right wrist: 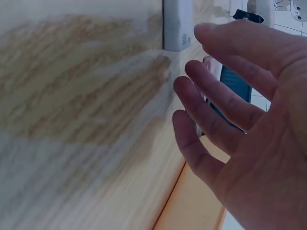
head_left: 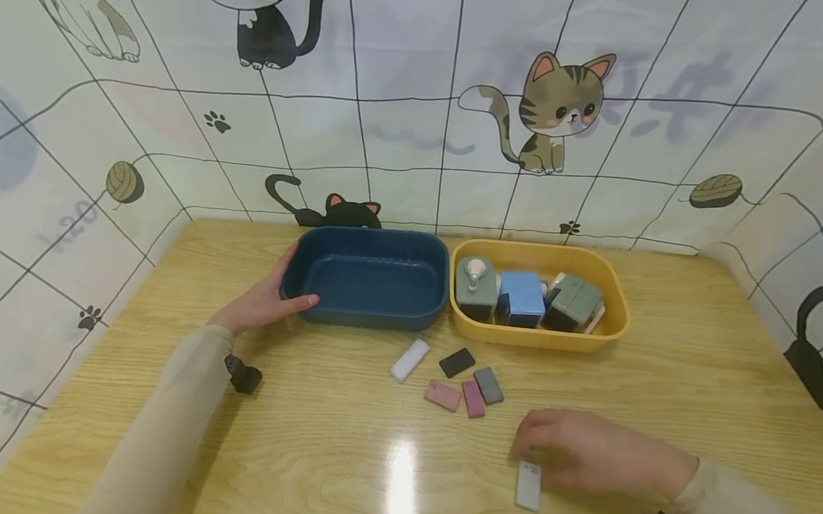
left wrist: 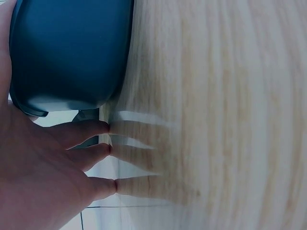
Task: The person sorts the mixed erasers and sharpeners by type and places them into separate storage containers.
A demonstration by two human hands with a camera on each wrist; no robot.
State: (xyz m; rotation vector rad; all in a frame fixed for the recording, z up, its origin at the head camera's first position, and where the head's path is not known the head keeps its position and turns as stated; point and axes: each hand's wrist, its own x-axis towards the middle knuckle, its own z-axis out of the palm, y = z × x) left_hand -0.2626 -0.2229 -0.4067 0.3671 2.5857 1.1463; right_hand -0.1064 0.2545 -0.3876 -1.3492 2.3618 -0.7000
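My left hand point(head_left: 266, 297) rests against the left end of a dark blue bin point(head_left: 369, 319), its thumb over the front rim. In the left wrist view the blue bin point(left wrist: 72, 52) stands beside the spread fingers, which reach down to the tabletop. My right hand point(head_left: 586, 448) hovers low over the table with loosely bent fingers, right beside a small light grey phone-shaped piece point(head_left: 528, 488) with dark marks at one end. In the right wrist view that grey piece point(right wrist: 177, 26) is near the thumb tip, and nothing lies between the fingers.
Several similar small pieces lie mid-table: white point(head_left: 410, 360), black point(head_left: 457, 363), grey point(head_left: 489, 385), pink point(head_left: 442, 396) and magenta point(head_left: 473, 399). A yellow bin point(head_left: 537, 338) beside the blue one holds a green pump bottle point(head_left: 476, 291), a blue box point(head_left: 521, 298) and a green box point(head_left: 574, 304).
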